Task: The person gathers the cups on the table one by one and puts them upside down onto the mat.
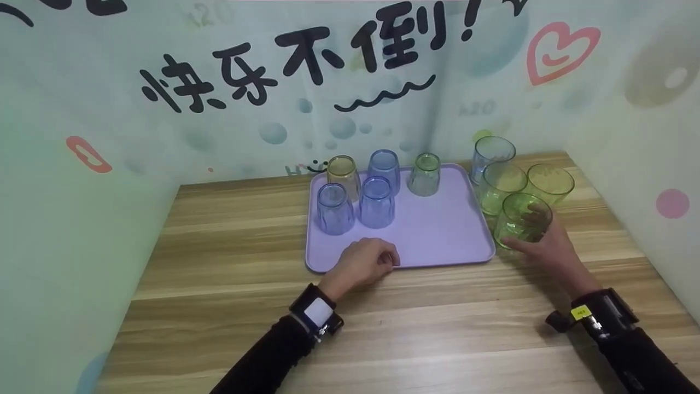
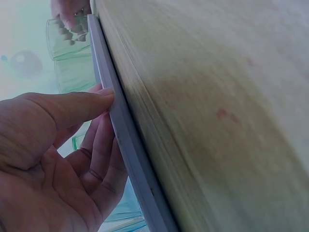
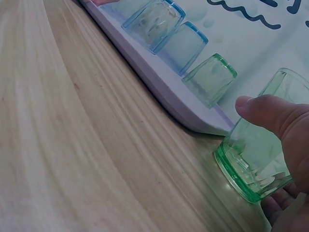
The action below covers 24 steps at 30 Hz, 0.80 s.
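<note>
Right now the right hand (image 1: 547,246) grips a green cup (image 1: 522,220), fingers (image 3: 270,113) curled round its side; the cup stands upright on the table (image 1: 229,306), just beside the right edge of the lilac tray (image 1: 437,235). Left hand (image 1: 363,262) rests at the tray's near rim, thumb (image 2: 72,108) pressed on the edge, other fingers loosely curled, holding nothing. On the tray: three blue cups (image 1: 377,202), one yellowish cup (image 1: 343,175), one green cup (image 1: 425,174), all upside down. Behind the held cup, three more upright cups (image 1: 500,186) cluster on the table, close together.
</note>
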Tool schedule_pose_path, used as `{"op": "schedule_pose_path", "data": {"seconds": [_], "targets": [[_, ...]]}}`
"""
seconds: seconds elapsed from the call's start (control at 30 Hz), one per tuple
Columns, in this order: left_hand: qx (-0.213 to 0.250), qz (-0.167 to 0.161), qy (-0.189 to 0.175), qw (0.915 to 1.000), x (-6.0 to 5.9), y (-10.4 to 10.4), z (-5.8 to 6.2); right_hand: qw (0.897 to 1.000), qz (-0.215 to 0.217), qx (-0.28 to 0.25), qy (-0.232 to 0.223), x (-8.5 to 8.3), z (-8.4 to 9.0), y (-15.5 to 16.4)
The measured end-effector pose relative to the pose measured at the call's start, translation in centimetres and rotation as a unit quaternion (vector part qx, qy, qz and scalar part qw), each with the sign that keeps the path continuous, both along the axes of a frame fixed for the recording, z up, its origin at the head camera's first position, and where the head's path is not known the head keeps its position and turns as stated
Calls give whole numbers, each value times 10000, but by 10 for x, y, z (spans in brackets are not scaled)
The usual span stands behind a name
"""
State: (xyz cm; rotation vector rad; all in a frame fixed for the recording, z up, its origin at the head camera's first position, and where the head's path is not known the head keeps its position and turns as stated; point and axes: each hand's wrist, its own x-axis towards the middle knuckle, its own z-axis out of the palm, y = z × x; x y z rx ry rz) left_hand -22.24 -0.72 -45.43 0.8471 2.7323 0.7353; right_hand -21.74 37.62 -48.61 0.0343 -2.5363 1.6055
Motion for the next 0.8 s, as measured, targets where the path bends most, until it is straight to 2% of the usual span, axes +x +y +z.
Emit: {"op": "schedule_pose_path", "data": {"seconds": [0.17, 0.37, 0.67, 0.8], "targets": [[-5, 1, 3, 10000, 1, 0, 1, 9996, 168, -58, 204, -2, -2, -1], [-3, 21, 5, 10000, 0, 0, 1, 9995, 204, -130, 184, -2, 0, -2], [-39, -10, 49, 10000, -2, 0, -2, 9991, 242, 192, 273, 13, 26, -14], [-67, -18, 16, 10000, -2, 0, -2, 9988, 262, 182, 362, 19, 40, -20]]}}
